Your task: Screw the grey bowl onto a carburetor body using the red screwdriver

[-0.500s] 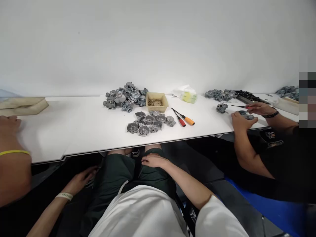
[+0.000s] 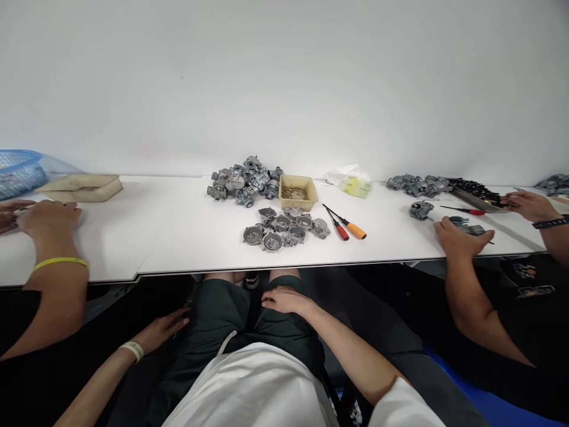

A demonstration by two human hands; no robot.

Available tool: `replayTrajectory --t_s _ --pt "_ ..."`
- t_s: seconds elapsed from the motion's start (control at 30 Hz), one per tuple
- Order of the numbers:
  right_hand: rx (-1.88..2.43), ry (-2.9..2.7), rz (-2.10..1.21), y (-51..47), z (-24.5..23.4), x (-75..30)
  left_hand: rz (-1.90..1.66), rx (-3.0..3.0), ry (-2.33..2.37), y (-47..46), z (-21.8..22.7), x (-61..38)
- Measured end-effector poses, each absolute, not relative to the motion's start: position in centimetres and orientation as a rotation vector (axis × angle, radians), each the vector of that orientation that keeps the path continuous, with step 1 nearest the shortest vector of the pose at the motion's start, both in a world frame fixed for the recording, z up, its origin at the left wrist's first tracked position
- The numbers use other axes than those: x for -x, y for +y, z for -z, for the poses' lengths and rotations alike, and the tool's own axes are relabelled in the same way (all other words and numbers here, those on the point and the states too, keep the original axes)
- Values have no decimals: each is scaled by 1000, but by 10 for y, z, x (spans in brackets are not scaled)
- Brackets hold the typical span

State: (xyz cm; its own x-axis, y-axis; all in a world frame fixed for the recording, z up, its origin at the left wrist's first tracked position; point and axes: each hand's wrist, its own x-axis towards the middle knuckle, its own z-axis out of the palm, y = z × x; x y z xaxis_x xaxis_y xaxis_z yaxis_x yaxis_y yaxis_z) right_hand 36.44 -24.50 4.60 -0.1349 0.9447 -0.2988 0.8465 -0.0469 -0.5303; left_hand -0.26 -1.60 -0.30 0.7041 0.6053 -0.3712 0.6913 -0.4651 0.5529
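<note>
Below the table [image 2: 169,237], your right hand's [image 2: 284,300] fingers lay loosely curled, empty | left hand [image 2: 163,331] half-open, seemingly empty in shadow | metal cups [image 2: 272,241] sat near the front edge; careless reaching risked a fall

Tray [image 2: 299,205] right of carburetors [image 2: 247,181], behind bowls [image 2: 283,223]

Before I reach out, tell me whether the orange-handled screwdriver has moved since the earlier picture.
No. The orange-handled screwdriver lies as before, to the right of the cream bin; only the view shifted.
</note>
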Motion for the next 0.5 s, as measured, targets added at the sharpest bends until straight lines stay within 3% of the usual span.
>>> replayTrajectory --t_s 0.5 --pt "1966 -2059 -938 -244 -48 -362 186 -2227 958 -12 14 6"
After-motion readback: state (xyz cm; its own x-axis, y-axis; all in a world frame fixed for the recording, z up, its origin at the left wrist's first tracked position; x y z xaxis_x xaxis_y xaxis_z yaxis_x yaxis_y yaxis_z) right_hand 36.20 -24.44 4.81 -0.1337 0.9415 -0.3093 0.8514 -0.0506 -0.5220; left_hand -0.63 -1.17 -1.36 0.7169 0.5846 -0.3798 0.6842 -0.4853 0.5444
